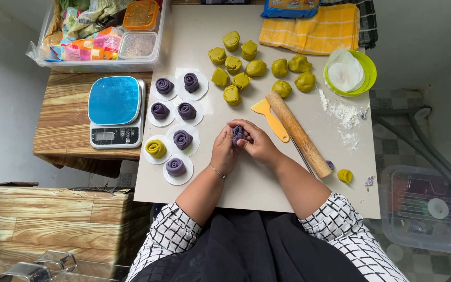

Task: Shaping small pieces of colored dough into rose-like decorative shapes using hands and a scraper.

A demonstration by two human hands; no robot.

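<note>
On the surface (257,183), mid-front: both hands meet over one purple dough piece (238,134)
Left hand (224,151): grip pinching the purple dough from the left, fingers curled round it, thin bracelet on the wrist
Right hand (259,144): grip pressed onto the same dough from the right, thumb on top
Dough spot: held just above the surface, between both hands
Left of the hands: purple rolls (182,139) on white paper rounds, plus one green roll (156,149)
Behind the hands: a bunch of green lumps (256,68)
Right of the hands: rolling pin (298,133) lying diagonal, yellow scraper (271,118) touching it
Far right: green bowl (369,78), spilled flour (344,112)
Off the surface, left: scale (116,111)
</note>
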